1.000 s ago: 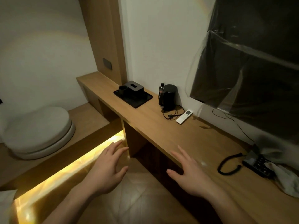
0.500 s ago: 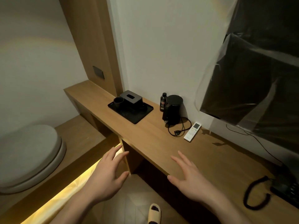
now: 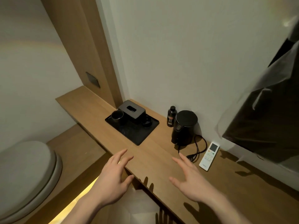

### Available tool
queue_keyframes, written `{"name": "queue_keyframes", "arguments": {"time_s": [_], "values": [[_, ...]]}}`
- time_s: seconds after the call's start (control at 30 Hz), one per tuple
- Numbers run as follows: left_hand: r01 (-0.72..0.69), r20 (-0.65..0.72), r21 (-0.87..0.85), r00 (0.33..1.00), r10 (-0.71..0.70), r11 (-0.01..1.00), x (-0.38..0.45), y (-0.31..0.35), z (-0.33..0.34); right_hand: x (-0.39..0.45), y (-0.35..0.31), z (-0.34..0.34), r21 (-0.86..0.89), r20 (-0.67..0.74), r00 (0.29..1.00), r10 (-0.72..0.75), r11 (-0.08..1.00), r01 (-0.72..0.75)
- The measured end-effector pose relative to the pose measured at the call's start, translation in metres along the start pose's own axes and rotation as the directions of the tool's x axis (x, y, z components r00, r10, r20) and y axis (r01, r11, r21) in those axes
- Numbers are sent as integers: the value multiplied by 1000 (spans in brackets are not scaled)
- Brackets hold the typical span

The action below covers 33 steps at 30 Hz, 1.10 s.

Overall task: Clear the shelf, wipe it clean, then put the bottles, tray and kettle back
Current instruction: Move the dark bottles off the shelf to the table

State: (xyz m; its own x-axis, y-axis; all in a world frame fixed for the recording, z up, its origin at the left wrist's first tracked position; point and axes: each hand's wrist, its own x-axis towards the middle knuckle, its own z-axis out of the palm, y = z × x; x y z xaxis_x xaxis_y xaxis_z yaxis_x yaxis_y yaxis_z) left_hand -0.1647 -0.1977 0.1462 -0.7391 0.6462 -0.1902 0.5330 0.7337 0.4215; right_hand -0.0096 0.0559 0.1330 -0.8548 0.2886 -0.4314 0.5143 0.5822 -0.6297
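A: Approaching the shelf (image 3: 155, 160): compared with a second ago, I have stepped in, and the tray, bottle and kettle now sit much nearer ahead of my hands.

B: State of the hands?

A: Left hand (image 3: 113, 178) and right hand (image 3: 191, 180) both hover over the shelf's front edge, fingers spread and relaxed, grasping nothing, as they were a second ago.

B: Where are the task items?

A: Tray (image 3: 134, 131), carrying a cup (image 3: 117, 116) and tissue box (image 3: 131, 110), lies ahead of my left hand. Kettle (image 3: 183, 128) stands ahead of my right hand, with the bottle (image 3: 171, 116) just beside it toward the wall. Its cord (image 3: 198, 149) trails near my right fingertips, and a remote (image 3: 209, 156) lies just beyond the cord.

B: Meaning?

A: I judge clearing has not begun; nothing is lifted, but everything is now likely within reach.
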Motion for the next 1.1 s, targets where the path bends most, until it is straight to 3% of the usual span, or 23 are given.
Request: {"name": "queue_keyframes", "arguments": {"time_s": [0.4,0.6,0.77,1.1], "values": [[-141,125,-8,982,141,990,154,-61,-21,91,-11,-2,72,-128,980,151,987,-143],[-241,212,-26,947,241,970,238,-108,-45,153,-47,19,170,-179,933,312,944,-283],[-322,289,-33,903,318,946,290,-142,-59,191,-80,28,261,-253,894,371,916,-306],[-464,366,-92,807,463,881,354,-121,-60,207,-91,31,385,-391,792,470,865,-323]]}}
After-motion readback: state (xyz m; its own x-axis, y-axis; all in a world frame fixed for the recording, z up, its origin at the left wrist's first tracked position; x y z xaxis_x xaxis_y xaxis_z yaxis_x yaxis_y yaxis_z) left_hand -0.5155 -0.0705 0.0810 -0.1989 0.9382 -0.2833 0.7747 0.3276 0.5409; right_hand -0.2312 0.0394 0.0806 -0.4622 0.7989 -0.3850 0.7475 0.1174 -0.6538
